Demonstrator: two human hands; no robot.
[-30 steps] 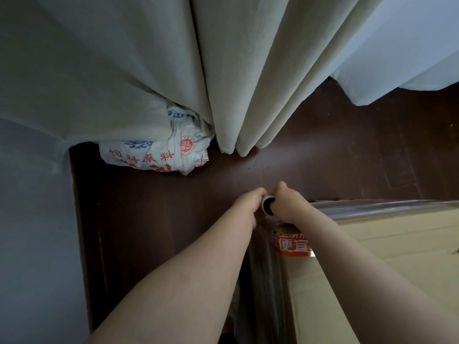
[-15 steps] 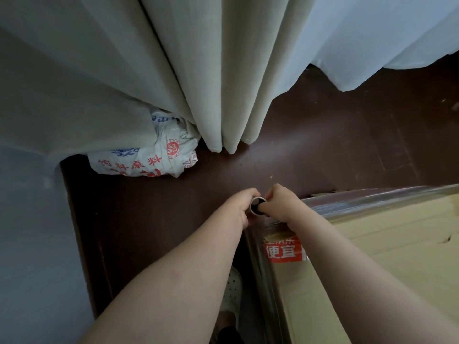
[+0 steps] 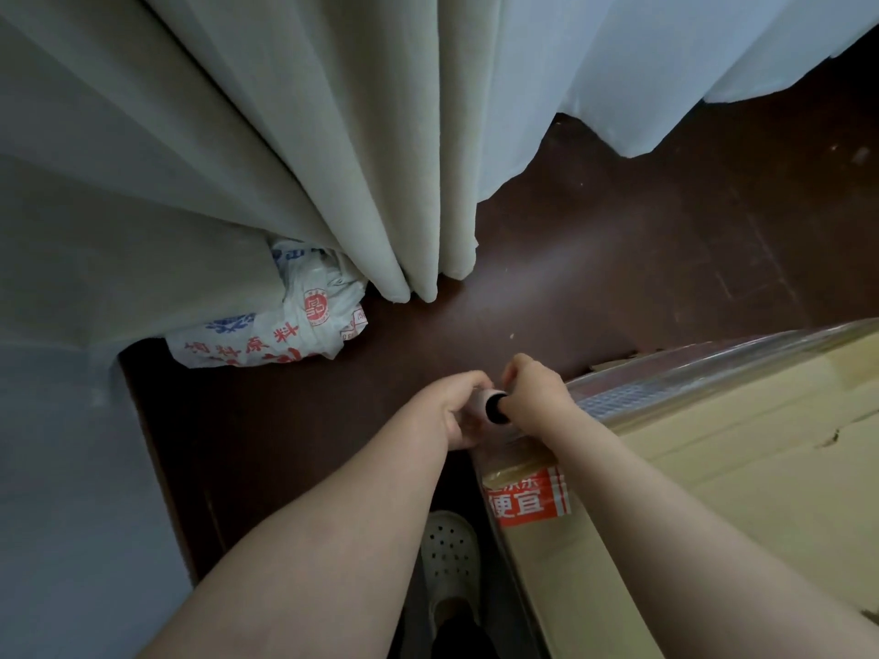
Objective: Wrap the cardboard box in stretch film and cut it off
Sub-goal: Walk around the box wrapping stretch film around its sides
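A large tan cardboard box [image 3: 742, 478] fills the lower right, with a red and white label [image 3: 525, 501] on its near corner. Clear stretch film [image 3: 704, 368] runs along the box's far top edge and down its left side. At the box's near-left corner stands the stretch film roll [image 3: 493, 407], seen end-on with its dark core. My left hand [image 3: 454, 406] grips the roll from the left. My right hand [image 3: 535, 397] grips it from the right, fingers curled over its top.
Beige curtains [image 3: 333, 159] hang to the dark brown floor [image 3: 594, 278] ahead. A white printed sack [image 3: 285, 330] lies under them at left. A grey wall [image 3: 57, 468] runs along the left. My white perforated shoe [image 3: 449, 554] stands by the box.
Both hands and the roll have stayed at the box corner. The view has shifted, so more of the box top, the film and my shoe show.
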